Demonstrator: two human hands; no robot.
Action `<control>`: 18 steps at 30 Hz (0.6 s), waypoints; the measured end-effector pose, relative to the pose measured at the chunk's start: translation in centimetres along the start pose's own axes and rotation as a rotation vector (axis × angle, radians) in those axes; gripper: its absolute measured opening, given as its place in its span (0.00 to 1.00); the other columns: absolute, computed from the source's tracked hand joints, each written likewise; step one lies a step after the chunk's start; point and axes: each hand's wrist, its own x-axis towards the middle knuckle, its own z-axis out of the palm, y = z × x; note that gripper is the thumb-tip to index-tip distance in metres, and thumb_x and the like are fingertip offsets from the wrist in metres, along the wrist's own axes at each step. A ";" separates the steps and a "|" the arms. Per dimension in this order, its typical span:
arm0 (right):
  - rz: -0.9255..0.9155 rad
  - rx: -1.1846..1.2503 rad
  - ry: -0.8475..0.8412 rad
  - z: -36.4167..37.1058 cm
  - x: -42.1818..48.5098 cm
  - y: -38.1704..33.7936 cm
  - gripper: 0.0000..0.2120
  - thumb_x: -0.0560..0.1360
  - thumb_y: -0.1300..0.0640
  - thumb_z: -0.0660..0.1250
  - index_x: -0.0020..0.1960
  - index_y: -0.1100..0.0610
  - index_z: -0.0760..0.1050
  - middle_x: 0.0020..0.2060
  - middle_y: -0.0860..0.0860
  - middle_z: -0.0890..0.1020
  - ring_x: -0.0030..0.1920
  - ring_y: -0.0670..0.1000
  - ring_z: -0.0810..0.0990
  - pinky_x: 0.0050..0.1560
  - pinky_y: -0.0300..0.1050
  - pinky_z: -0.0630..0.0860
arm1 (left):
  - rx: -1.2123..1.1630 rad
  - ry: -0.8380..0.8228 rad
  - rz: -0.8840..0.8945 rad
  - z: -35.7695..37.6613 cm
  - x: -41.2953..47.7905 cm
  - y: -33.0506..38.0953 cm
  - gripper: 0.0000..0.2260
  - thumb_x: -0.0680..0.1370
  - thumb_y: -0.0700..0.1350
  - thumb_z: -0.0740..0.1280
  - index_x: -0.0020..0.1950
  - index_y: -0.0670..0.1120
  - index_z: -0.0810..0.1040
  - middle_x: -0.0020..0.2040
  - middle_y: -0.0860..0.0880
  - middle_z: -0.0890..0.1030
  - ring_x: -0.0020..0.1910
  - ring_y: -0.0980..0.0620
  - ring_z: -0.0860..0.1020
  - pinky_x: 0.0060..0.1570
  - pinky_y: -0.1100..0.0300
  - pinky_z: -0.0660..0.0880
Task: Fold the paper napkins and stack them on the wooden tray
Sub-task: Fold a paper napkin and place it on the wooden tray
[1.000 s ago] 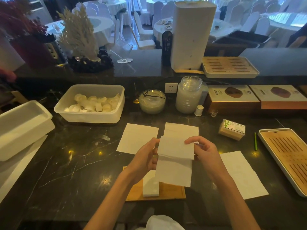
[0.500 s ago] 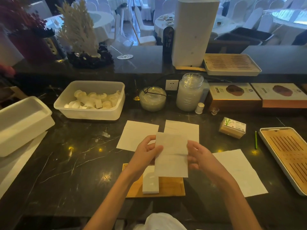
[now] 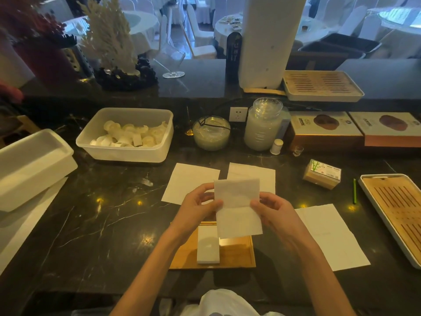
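Note:
A white paper napkin (image 3: 238, 213) hangs upright above the counter, partly folded with a crease across its middle. My left hand (image 3: 198, 207) pinches its left edge and my right hand (image 3: 272, 212) pinches its right edge. Below it lies a small wooden tray (image 3: 237, 254) holding a narrow stack of folded napkins (image 3: 208, 246). Flat unfolded napkins lie on the dark counter: one behind my left hand (image 3: 189, 179), one behind the held napkin (image 3: 252, 174), one to the right (image 3: 332, 238).
A white tub of rolled items (image 3: 127, 135) and a white box (image 3: 32, 163) stand at the left. Glass jars (image 3: 262, 126), flat boxes (image 3: 323, 131) and a small tissue pack (image 3: 322, 176) sit behind. A slatted tray (image 3: 398, 213) and a green pen (image 3: 354, 191) lie right.
The napkin's upper flap, folded forward a second ago, now stands upright. Both hands have shifted slightly lower along its side edges.

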 end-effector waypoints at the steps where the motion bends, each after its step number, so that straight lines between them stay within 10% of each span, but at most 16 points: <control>1: -0.004 0.002 0.004 0.0 0.0 0.0 0.09 0.75 0.51 0.73 0.55 0.45 0.82 0.47 0.41 0.87 0.50 0.46 0.86 0.47 0.44 0.85 | -0.006 -0.007 0.007 0.0 0.0 0.1 0.14 0.78 0.42 0.72 0.54 0.62 0.82 0.55 0.57 0.85 0.56 0.52 0.84 0.46 0.57 0.84; 13: -0.140 -0.041 -0.031 0.2 0.2 -0.3 0.12 0.79 0.63 0.69 0.42 0.52 0.86 0.44 0.39 0.84 0.50 0.40 0.81 0.38 0.32 0.79 | -0.329 -0.140 -0.263 0.6 -0.3 0.7 0.17 0.82 0.56 0.62 0.67 0.51 0.77 0.64 0.45 0.80 0.62 0.43 0.81 0.54 0.51 0.83; 18: -0.175 -0.087 -0.098 0.4 0.2 0.1 0.10 0.79 0.65 0.68 0.46 0.57 0.86 0.45 0.40 0.84 0.51 0.37 0.81 0.39 0.29 0.79 | -0.107 -0.140 -0.209 1.0 -0.4 0.3 0.13 0.80 0.44 0.69 0.64 0.55 0.77 0.62 0.47 0.78 0.61 0.46 0.79 0.52 0.57 0.84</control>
